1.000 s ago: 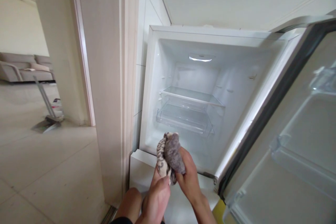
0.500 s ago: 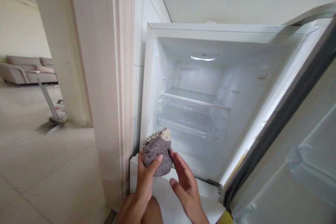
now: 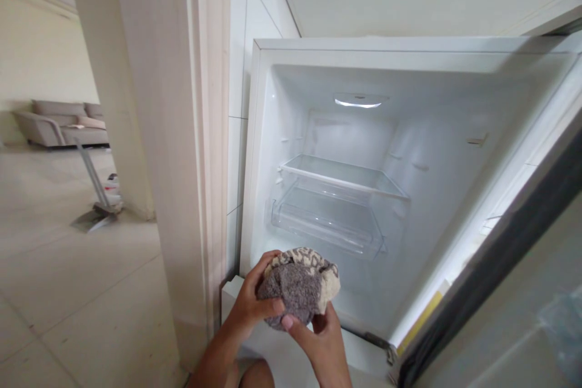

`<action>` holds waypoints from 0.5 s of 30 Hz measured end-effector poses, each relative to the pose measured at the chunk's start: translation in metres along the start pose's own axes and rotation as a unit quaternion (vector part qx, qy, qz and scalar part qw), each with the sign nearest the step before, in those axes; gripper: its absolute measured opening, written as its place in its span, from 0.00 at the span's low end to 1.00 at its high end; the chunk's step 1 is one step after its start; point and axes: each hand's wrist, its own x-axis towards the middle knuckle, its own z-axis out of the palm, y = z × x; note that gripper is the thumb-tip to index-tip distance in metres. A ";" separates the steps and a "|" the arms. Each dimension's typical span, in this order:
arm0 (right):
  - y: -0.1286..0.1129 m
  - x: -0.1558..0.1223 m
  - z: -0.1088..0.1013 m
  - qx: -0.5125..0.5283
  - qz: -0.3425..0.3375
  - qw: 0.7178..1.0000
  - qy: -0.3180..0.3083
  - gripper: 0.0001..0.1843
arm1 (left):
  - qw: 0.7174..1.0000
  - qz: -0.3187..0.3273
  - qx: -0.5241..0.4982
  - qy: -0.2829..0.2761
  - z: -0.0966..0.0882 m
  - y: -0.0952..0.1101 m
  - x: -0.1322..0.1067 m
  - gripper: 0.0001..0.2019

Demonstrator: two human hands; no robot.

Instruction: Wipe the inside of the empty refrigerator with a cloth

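Note:
A bunched cloth [image 3: 295,291], purple-grey and fuzzy with a cream patterned side, is held in front of the open fridge [image 3: 260,151]. My left hand [image 3: 250,302] grips it from the left, thumb across its near face. On the lower right, my right hand [image 3: 316,339] is closed on it too, with the thumb in front and the fingers partly hidden behind. Beyond the cloth are a glass shelf [image 3: 341,171] and a clear plastic drawer [image 3: 325,224] inside the fridge.
The fridge door [image 3: 513,291] stands open at the right. A door frame [image 3: 173,133] rises close on the left. Through the opening, a dustpan [image 3: 94,217] stands on the tiled floor [image 3: 91,291], with a sofa [image 3: 63,124] farther back. A hinge [image 3: 379,342] sits at the fridge's lower right corner.
The cloth has shifted right and slightly down and been turned, showing more of its cream patterned side. My right hand, earlier open beside it, has closed on it.

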 end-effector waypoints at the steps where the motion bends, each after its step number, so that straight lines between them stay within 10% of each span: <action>1: -0.003 0.001 0.003 -0.007 0.003 1.000 0.020 0.38 | 1.000 -0.016 -0.014 0.000 0.001 -0.002 0.002 0.44; 5: -0.018 0.008 0.010 -0.062 -0.042 0.993 0.095 0.29 | 0.993 0.013 0.061 0.097 0.007 -0.013 0.005 0.39; 9: -0.021 0.020 0.008 -0.197 -0.147 0.947 0.209 0.21 | 0.896 0.207 0.259 0.296 0.025 -0.026 -0.019 0.30; 11: -0.019 0.024 0.010 -0.260 -0.222 0.911 0.232 0.18 | 0.881 0.257 0.302 0.258 0.038 -0.033 -0.039 0.24; 15: -0.022 0.024 0.021 -0.361 -0.396 0.822 0.192 0.20 | 0.937 0.154 0.235 0.208 0.059 -0.039 -0.057 0.39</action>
